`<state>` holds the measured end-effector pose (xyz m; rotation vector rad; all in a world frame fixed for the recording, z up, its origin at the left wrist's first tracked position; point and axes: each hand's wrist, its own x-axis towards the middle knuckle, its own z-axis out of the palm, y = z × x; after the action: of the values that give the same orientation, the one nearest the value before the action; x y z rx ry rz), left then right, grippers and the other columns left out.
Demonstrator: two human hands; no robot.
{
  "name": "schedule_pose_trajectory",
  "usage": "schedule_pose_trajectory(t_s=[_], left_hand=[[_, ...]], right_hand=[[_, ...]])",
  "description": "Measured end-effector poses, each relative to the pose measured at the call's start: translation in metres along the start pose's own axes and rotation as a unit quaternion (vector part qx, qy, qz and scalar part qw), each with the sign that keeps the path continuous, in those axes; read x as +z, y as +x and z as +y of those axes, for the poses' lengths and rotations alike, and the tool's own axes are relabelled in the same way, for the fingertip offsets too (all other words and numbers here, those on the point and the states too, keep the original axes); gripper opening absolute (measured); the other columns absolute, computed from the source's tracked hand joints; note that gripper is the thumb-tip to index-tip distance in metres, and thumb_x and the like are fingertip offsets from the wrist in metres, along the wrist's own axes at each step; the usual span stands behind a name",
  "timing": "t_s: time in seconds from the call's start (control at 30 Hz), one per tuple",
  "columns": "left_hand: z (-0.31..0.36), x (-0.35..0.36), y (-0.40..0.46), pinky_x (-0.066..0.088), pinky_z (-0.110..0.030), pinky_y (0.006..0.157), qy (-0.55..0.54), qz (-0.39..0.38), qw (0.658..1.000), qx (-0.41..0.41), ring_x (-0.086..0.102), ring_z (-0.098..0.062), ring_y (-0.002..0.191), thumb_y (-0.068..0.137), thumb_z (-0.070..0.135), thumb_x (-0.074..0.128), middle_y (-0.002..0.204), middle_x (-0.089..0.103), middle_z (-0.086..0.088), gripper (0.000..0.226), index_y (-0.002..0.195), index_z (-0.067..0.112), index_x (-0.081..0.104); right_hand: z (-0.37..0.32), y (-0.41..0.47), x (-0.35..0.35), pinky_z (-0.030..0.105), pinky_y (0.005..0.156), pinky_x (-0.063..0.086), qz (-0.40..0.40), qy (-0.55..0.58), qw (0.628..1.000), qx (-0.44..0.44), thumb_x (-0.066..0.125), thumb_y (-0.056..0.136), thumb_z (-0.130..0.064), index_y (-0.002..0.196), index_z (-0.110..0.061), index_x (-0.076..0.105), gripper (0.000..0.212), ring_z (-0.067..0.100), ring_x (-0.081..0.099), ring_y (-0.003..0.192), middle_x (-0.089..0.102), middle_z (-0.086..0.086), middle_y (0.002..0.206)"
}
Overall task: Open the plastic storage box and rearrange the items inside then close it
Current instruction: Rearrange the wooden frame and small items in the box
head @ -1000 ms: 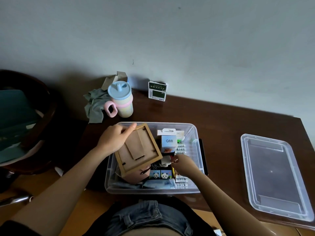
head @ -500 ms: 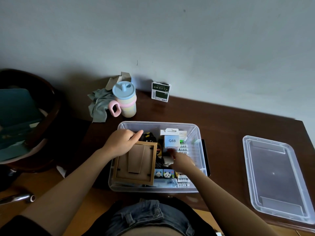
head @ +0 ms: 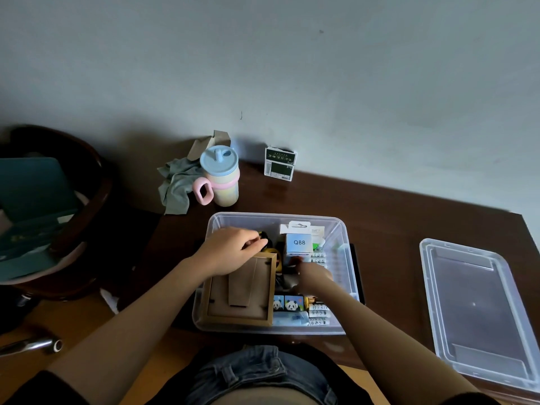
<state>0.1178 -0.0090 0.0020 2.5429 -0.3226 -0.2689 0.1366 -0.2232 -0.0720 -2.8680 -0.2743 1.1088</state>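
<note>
The open clear storage box (head: 339, 252) is seen on the dark table (head: 394, 217), its lid (head: 479, 311) laid well to the right. Inside, a carton marked "Q88" (head: 299, 244) stands upright. A face-down picture frame (head: 242, 290) is pinched at its top edge by the left hand (head: 230, 249). The right hand (head: 314, 274) is curled among the items; its grasp cannot be told.

Both hands (head: 233, 252) inside open storage box (head: 339, 229); lid (head: 479, 311) apart.

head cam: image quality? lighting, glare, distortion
Head view: dim, flat light with dark left corner; wide-angle bend tilts the table edge; faint sheen on the clear lid; "Q88" on the white box reads sharp; right hand slightly soft.
</note>
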Motion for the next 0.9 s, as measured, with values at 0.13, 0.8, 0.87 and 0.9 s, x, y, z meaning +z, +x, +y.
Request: schedule_pose_trajectory(t_s=[0.13, 0.8, 0.87, 0.9], left_hand=[[0.002, -0.002, 0.001, 0.041, -0.032, 0.060, 0.007, -0.048, 0.999, -0.013, 0.056, -0.010, 0.063, 0.095, 0.054, 0.039, 0.063, 0.058, 0.003, 0.043, 0.078, 0.020, 0.059], [-0.005, -0.021, 0.025, 0.032, -0.026, 0.055, -0.029, -0.143, 0.989, -0.028, 0.048, -0.007, 0.050, 0.088, 0.056, 0.054, 0.050, 0.053, 0.009, 0.045, 0.051, 0.032, 0.062], [0.007, -0.019, 0.032, 0.035, -0.022, 0.054, -0.016, -0.134, 0.991, -0.022, 0.054, -0.002, 0.054, 0.092, 0.050, 0.053, 0.061, 0.064, 0.011, 0.033, 0.068, 0.034, 0.070], [0.015, -0.017, 0.036, 0.035, -0.021, 0.053, -0.023, -0.146, 0.989, -0.013, 0.053, -0.001, 0.052, 0.093, 0.045, 0.053, 0.062, 0.065, 0.011, 0.030, 0.075, 0.032, 0.072]], right_hand=[[0.006, 0.001, -0.003, 0.030, 0.076, 0.051, -0.005, 0.011, 0.999, -0.038, 0.052, 0.089, -0.050, 0.120, -0.015, 0.054, 0.047, 0.021, 0.061, 0.097, 0.066, 0.004, 0.108], [0.025, -0.056, 0.002, 0.019, 0.060, 0.041, 0.223, 0.247, 0.942, -0.048, 0.068, 0.082, -0.024, 0.106, -0.024, 0.055, 0.027, 0.011, 0.057, 0.078, 0.061, -0.003, 0.100], [0.026, -0.061, 0.001, 0.024, 0.064, 0.044, 0.238, 0.227, 0.944, -0.039, 0.067, 0.083, -0.025, 0.109, -0.022, 0.053, 0.030, 0.014, 0.057, 0.079, 0.059, -0.003, 0.102], [0.026, -0.064, 0.000, 0.025, 0.065, 0.046, 0.247, 0.214, 0.944, -0.033, 0.066, 0.084, -0.026, 0.111, -0.022, 0.052, 0.031, 0.015, 0.058, 0.079, 0.059, -0.002, 0.102]])
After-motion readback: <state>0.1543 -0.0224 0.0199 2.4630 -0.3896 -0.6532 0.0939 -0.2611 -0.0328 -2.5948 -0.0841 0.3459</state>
